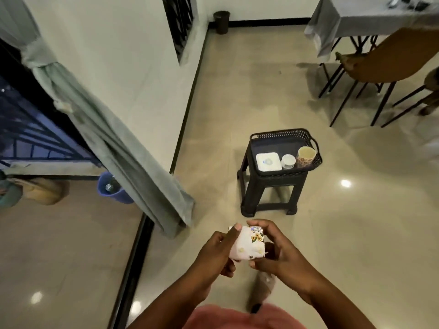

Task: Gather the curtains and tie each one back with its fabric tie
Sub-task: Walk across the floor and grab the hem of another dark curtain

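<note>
A grey-green curtain [114,141] hangs at the left beside the dark window, gathered near its top by a matching fabric tie [41,58]; its lower part falls loose to the floor. In front of my body both hands hold a folded white floral cloth [249,244]. My left hand [218,252] grips its left side with the thumb on top. My right hand [275,250] curls its fingers round the right edge and underside.
A black stool [266,193] stands ahead on the tiled floor, carrying a black basket [285,134] with a white box, a lid and a cup. A blue bucket [114,188] sits by the window. Table [370,17] and chairs fill the far right; a bin [221,21] stands in the corner.
</note>
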